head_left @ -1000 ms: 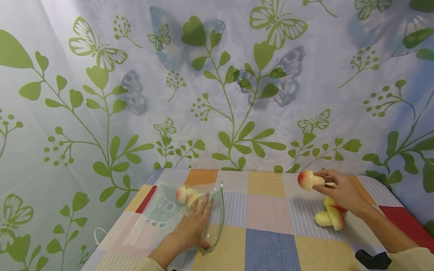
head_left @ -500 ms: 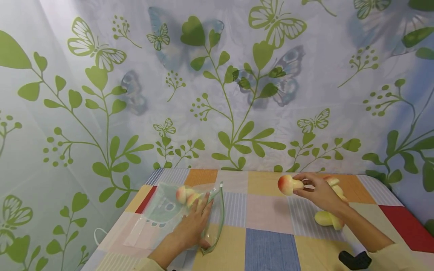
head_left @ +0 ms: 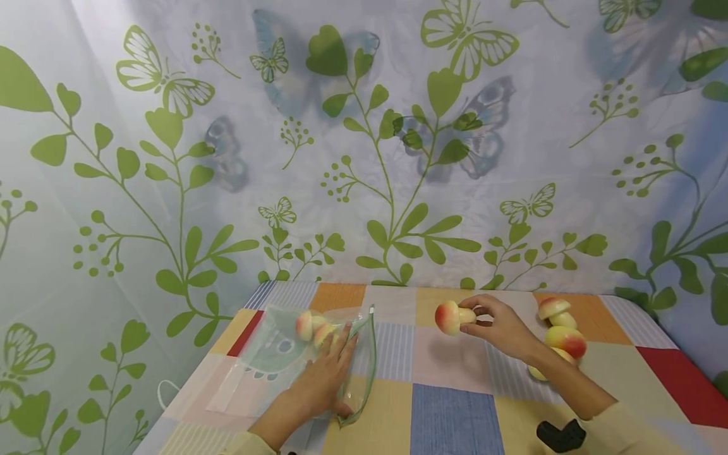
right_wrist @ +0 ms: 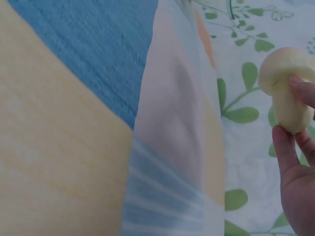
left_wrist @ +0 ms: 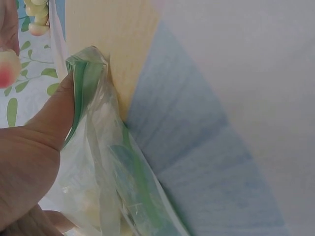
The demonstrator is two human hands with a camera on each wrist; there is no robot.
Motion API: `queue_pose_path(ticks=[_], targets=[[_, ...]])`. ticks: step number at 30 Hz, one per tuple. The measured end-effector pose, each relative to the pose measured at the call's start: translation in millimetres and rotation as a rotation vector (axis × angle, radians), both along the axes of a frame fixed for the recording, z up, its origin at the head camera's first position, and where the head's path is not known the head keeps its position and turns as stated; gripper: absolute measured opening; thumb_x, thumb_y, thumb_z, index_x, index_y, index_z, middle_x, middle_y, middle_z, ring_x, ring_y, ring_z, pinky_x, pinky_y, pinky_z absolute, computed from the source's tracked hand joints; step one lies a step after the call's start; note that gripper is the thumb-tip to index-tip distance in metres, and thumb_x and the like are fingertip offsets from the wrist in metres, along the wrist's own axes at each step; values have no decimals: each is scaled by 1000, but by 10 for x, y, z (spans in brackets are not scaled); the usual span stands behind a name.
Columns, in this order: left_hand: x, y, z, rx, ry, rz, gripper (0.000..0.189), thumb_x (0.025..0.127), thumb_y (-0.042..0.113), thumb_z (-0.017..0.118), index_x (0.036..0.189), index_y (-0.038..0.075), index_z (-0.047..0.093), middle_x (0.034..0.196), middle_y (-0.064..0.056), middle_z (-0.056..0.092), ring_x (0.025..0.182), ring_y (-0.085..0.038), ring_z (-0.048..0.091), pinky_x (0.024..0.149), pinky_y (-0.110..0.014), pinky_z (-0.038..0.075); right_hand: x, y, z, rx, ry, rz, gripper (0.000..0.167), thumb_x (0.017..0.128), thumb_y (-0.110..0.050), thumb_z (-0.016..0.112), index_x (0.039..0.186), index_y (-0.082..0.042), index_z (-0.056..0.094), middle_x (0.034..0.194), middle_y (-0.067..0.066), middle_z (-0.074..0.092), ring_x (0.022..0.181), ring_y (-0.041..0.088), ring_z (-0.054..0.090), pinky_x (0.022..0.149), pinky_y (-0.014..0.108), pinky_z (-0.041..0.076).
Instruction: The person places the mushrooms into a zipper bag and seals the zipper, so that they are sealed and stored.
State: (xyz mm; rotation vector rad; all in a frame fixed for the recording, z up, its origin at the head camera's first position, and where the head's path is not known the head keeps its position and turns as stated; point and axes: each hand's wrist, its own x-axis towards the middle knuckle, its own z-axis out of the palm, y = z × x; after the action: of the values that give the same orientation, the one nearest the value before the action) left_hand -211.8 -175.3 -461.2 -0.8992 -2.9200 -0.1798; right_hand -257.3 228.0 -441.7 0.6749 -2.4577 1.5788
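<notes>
My left hand [head_left: 321,379] rests on a clear zip bag [head_left: 250,385] with a green seal and a pale green cartoon print, fingers spread straight near its mouth. In the left wrist view the thumb lies along the green seal of the bag [left_wrist: 93,93]. Toy mushrooms [head_left: 305,324] with red-and-cream caps show through the plastic. Up above the tabletop, my right hand [head_left: 500,325] pinches another toy mushroom [head_left: 448,318] by its stem, cap pointing left. The right wrist view shows thumb and fingertips around the cream stem of the mushroom [right_wrist: 288,101].
Several more toy mushrooms [head_left: 565,341] lie grouped at the right of the table, partly behind my right forearm. A patchwork cloth [head_left: 455,417] covers the table. A leaf-and-butterfly curtain [head_left: 364,158] hangs behind it. A black strap piece [head_left: 560,436] sits by my right sleeve.
My right hand has carried the mushroom leftward toward the bag, uncovering more mushrooms at the right. My left hand and the bag have stayed in place.
</notes>
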Motion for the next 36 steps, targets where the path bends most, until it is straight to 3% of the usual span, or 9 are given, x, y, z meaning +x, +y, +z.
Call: queue_pose_path(ticks=[8, 20, 36], targets=[[13, 3, 9, -3, -13, 8, 142, 54, 47, 101, 163, 3, 21, 171, -18, 8, 147, -53, 25, 75, -75, 51, -36, -242, -79, 7, -2, 48, 41, 88, -13, 84, 124, -4, 66, 126, 14, 59, 108, 31, 60, 89, 32, 56], [31, -2, 15, 1, -12, 3, 142, 55, 47, 100, 163, 2, 20, 171, -19, 9, 147, -53, 25, 76, -74, 51, -142, -651, -278, 8, 39, 150, 36, 87, -12, 85, 119, -5, 69, 117, 13, 61, 103, 31, 63, 84, 32, 59], [33, -10, 21, 2, -7, -16, 141, 56, 46, 100, 162, 0, 21, 170, -21, 9, 146, -55, 26, 73, -73, 52, -194, -1209, -335, 8, 67, 216, 36, 85, -13, 87, 116, -4, 71, 117, 13, 63, 98, 28, 65, 78, 30, 60]])
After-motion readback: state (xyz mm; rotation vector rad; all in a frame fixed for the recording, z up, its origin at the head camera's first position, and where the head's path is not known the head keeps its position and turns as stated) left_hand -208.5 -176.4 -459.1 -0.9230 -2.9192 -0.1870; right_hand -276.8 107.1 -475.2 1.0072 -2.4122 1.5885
